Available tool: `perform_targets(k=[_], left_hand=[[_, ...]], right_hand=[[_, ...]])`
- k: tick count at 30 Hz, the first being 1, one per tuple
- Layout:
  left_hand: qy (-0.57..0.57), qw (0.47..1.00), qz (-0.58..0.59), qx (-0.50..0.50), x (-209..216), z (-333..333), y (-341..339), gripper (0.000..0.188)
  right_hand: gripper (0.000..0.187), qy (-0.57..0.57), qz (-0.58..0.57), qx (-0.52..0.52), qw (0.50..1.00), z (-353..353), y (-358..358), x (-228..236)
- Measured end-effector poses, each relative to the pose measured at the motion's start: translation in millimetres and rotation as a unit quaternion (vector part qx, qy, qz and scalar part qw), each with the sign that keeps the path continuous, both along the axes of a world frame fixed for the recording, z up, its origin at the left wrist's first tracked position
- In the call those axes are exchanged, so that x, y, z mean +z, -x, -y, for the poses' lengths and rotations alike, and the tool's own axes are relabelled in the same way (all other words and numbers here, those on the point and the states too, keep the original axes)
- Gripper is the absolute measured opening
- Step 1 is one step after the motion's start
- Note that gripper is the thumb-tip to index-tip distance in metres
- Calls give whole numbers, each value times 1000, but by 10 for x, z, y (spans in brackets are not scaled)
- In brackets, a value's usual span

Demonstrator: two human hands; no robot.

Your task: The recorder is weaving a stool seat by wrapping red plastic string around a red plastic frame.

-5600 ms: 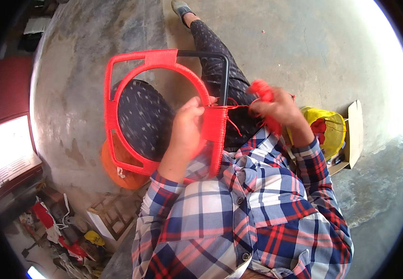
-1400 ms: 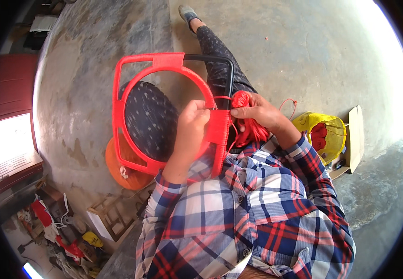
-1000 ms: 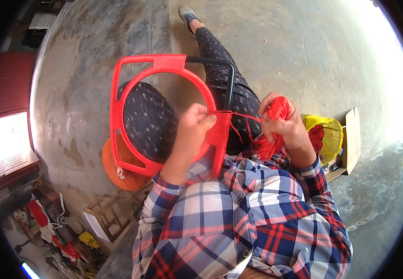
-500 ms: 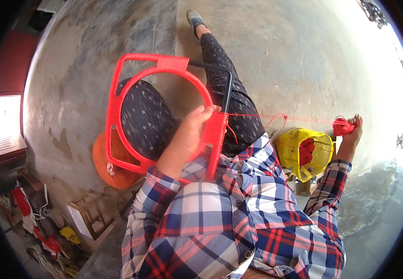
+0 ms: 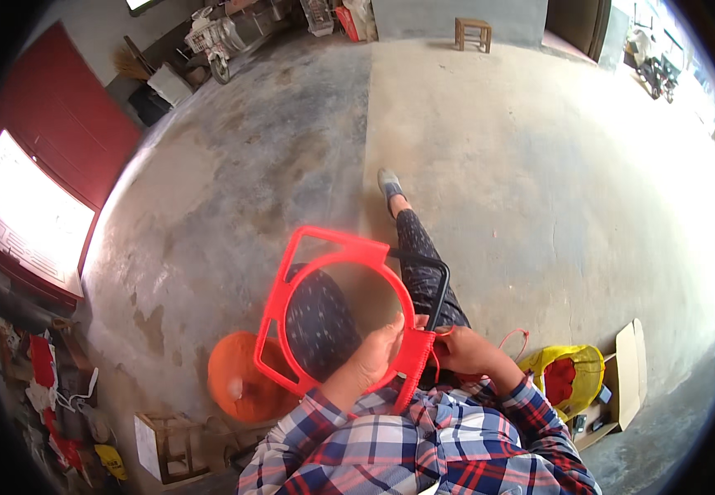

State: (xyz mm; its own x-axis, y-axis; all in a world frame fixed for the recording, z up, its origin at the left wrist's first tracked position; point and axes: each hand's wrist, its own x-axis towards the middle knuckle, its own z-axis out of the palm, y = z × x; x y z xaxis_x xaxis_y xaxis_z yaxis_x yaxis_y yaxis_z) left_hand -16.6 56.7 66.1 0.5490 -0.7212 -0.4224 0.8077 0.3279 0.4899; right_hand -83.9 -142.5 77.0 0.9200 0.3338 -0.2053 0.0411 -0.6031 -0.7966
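I see my left hand point(image 5: 371, 363) clamped on the near right edge of the red plastic frame point(image 5: 324, 309), which rests across my lap, while my right hand point(image 5: 463, 348) pinches the red cord point(image 5: 512, 337) just beside it, the two hands nearly touching. I judge the winding goes best if I keep the cord taut and the frame steady. To my right, on the concrete floor point(image 5: 539, 165), sits a yellow bag point(image 5: 568, 379); an orange stool point(image 5: 238, 384) stands at my near left.

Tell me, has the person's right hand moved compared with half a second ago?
Yes. The right hand has come back in from out past the yellow bag to the red frame, right beside the left hand.
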Motion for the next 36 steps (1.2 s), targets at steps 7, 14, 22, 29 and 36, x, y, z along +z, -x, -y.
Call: perform_targets(k=[7, 14, 22, 29, 36], left_hand=[[-60, 997, 12, -43, -125, 54, -50, 40], [-93, 994, 29, 50, -360, -43, -136, 18], [-281, 655, 665, 225, 119, 65, 42, 16], [-163, 746, 629, 147, 75, 72, 35, 26], [-146, 783, 585, 156, 33, 49, 17, 21]], right_hand=[[60, -106, 27, -164, 980, -68, -177, -66], [59, -335, 6, -273, 902, 112, -206, 18], [46, 36, 308, -83, 947, -254, -239, 275], [48, -58, 256, -119, 958, -201, -280, 29], [30, -281, 229, -201, 910, -29, -196, -16]])
